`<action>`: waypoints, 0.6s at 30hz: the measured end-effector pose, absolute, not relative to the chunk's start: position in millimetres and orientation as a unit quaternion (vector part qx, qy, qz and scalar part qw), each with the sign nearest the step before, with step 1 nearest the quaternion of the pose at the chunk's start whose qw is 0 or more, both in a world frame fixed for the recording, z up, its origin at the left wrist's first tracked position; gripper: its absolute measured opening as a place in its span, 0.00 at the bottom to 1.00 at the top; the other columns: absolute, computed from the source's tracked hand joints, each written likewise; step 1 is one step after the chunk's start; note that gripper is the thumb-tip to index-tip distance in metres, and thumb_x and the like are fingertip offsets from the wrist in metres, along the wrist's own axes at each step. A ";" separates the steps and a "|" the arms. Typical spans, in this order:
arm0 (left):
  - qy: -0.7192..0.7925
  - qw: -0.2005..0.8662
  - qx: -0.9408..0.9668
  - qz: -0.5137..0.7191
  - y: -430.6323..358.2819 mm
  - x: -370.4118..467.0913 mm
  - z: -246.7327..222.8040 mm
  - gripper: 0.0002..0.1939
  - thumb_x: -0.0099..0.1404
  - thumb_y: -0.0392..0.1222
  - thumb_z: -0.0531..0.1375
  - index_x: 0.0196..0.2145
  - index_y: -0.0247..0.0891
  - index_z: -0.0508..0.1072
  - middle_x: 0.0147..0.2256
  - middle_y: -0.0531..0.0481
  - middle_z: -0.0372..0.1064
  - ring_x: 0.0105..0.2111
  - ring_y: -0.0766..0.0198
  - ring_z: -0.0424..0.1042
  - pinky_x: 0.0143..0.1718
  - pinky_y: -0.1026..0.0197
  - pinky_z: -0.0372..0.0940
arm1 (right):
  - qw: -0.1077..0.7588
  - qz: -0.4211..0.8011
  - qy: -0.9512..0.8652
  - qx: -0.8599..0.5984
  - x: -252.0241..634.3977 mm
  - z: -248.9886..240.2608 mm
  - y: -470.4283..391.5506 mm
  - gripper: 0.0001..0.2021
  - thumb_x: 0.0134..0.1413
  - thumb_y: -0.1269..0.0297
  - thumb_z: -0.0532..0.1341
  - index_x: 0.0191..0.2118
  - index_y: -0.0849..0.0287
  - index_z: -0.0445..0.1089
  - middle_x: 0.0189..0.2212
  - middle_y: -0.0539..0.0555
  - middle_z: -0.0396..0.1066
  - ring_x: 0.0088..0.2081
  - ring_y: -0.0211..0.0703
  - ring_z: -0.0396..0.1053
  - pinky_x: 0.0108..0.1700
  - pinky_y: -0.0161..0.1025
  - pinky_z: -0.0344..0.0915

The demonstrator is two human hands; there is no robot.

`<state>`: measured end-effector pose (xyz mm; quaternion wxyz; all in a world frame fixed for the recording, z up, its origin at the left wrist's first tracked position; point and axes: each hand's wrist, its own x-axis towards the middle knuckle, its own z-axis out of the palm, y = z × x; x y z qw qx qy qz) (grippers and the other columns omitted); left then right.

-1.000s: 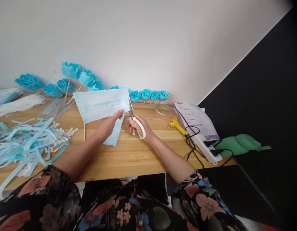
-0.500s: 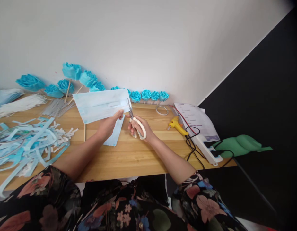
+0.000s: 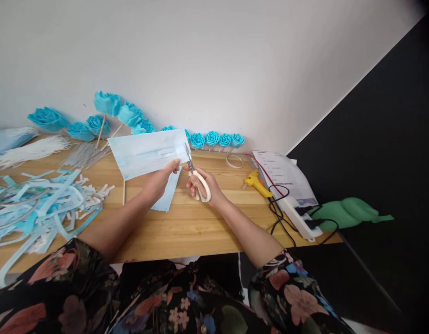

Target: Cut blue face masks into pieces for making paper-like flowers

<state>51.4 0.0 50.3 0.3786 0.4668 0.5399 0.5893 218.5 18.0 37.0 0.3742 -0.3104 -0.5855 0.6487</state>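
Over tbl, L fingers pinching sheet, prob. by edge, R fingers gripping scissors

Two hands; scissors, one pair

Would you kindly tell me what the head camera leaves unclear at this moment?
All in the head view:
Lower blue sheet: top hidden by the left hand and held blue sheet.
Blue flower behind the held blue sheet: lower part hidden by it.
Scrap pile: far left cut off by the picture's edge.
Printed papers: text too small and blurred.
Scissors: blade tips too small to judge their gap.
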 end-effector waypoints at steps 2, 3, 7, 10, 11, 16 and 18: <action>0.537 0.377 0.471 0.590 0.1 51.2 50.1 0.19 0.59 0.56 0.60 0.18 0.42 0.65 0.27 0.50 0.67 0.35 0.55 0.66 0.46 0.56 0.60 | 0.371 0.646 -0.593 -0.305 219.4 37.4 18.9 0.31 0.49 0.42 0.66 0.54 0.59 0.70 0.24 0.46 0.68 0.19 0.30 0.62 0.19 0.29 0.58; 0.535 0.376 0.473 0.590 0.3 51.1 49.8 0.19 0.60 0.56 0.60 0.18 0.42 0.65 0.27 0.50 0.67 0.35 0.55 0.66 0.46 0.57 0.60 | 0.368 0.642 -0.600 -0.303 220.1 37.4 19.6 0.31 0.50 0.42 0.66 0.54 0.58 0.70 0.25 0.47 0.68 0.20 0.30 0.62 0.20 0.30 0.59; 0.529 0.374 0.484 0.588 -0.1 51.4 49.6 0.19 0.60 0.54 0.60 0.18 0.42 0.65 0.27 0.50 0.66 0.35 0.55 0.66 0.45 0.57 0.59 | 0.362 0.623 -0.629 -0.292 222.5 35.5 24.3 0.32 0.51 0.39 0.64 0.54 0.57 0.68 0.27 0.47 0.67 0.23 0.32 0.64 0.23 0.31 0.61; 0.531 0.382 0.482 0.583 -2.3 53.1 52.0 0.19 0.60 0.54 0.61 0.18 0.42 0.65 0.28 0.50 0.67 0.36 0.55 0.66 0.46 0.56 0.60 | 0.361 0.614 -0.641 -0.285 223.7 33.7 26.8 0.31 0.52 0.39 0.63 0.54 0.57 0.68 0.29 0.48 0.67 0.24 0.33 0.64 0.23 0.31 0.61; 0.537 0.386 0.479 0.578 -3.2 53.8 53.2 0.19 0.60 0.54 0.61 0.18 0.42 0.65 0.28 0.50 0.67 0.36 0.54 0.66 0.47 0.56 0.60 | 0.361 0.612 -0.644 -0.284 223.9 33.6 27.1 0.31 0.52 0.39 0.63 0.54 0.57 0.67 0.29 0.48 0.67 0.25 0.33 0.64 0.23 0.32 0.61; 0.557 0.380 0.467 0.573 -6.4 56.8 58.7 0.18 0.59 0.53 0.61 0.18 0.42 0.65 0.27 0.49 0.67 0.35 0.54 0.66 0.46 0.55 0.62 | 0.366 0.605 -0.651 -0.278 224.4 35.3 25.5 0.31 0.53 0.38 0.62 0.53 0.57 0.67 0.31 0.50 0.68 0.26 0.34 0.65 0.25 0.33 0.62; 0.562 0.376 0.469 0.568 -6.8 57.3 59.7 0.19 0.59 0.53 0.60 0.18 0.42 0.64 0.27 0.49 0.66 0.35 0.54 0.67 0.45 0.55 0.62 | 0.369 0.605 -0.650 -0.274 224.4 35.7 25.0 0.30 0.53 0.38 0.62 0.53 0.57 0.67 0.31 0.50 0.68 0.26 0.34 0.65 0.26 0.33 0.62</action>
